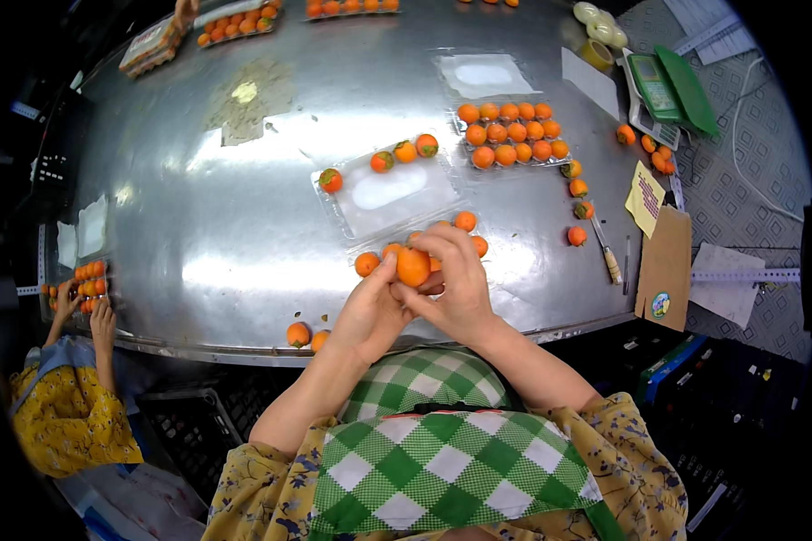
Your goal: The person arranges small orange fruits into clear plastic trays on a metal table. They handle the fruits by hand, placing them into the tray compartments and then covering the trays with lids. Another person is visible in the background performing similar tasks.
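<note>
Between my two hands is an orange persimmon (413,266), above the near half of an open clear plastic tray. The fingers of my left hand (373,308) close on its left side, and my right hand (455,284) touches its top and right side. Several persimmons (465,220) sit in that near half, partly hidden by my hands. On the far half, a white pad (396,193) lies inside the clear plastic, with several green-capped persimmons (381,161) along its far and left edges. Two loose persimmons (298,334) rest at the table's near edge, left of my forearm.
A filled persimmon tray (514,134) stands back right. Right of me are loose persimmons (578,188), a knife (611,264), cardboard (664,270) and a green-covered scale (656,91). Another person's hands (101,324) work over a tray at the far left. A black crate (189,419) stands below the metal table (230,223).
</note>
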`<move>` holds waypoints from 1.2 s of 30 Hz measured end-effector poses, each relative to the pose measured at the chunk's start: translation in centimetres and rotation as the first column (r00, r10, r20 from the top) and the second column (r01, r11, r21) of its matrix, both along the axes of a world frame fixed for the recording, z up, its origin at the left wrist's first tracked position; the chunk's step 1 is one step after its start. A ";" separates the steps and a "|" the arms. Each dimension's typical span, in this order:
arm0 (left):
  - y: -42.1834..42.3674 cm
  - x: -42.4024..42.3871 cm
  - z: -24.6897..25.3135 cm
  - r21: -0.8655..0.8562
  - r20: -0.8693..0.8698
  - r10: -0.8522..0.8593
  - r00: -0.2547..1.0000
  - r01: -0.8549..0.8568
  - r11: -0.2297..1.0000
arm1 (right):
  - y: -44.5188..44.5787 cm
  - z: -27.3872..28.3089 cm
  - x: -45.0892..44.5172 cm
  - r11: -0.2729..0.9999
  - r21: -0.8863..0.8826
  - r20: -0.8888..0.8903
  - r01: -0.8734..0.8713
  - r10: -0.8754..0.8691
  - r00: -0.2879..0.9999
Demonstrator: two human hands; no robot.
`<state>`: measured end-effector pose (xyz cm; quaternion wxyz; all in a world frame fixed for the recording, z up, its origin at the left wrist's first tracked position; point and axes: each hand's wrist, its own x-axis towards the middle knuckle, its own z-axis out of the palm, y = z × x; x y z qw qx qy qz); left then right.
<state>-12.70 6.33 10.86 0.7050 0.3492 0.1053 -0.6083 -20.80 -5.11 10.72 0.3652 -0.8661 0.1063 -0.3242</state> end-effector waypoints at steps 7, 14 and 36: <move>1.8 -0.2 -1.4 0.009 0.231 -0.088 0.969 0.088 0.996 | -0.8 0.6 -1.8 0.693 0.720 -0.060 -0.047 0.130 0.990; 3.3 2.2 -4.4 0.170 0.502 0.039 0.864 -0.143 0.975 | -2.5 -0.3 -2.5 -0.148 0.988 0.091 -0.041 0.351 0.932; -2.9 13.6 -13.2 0.356 0.791 -0.532 -0.304 -0.478 0.803 | -2.1 -5.9 -3.7 0.983 -0.122 -0.342 -0.139 0.090 0.935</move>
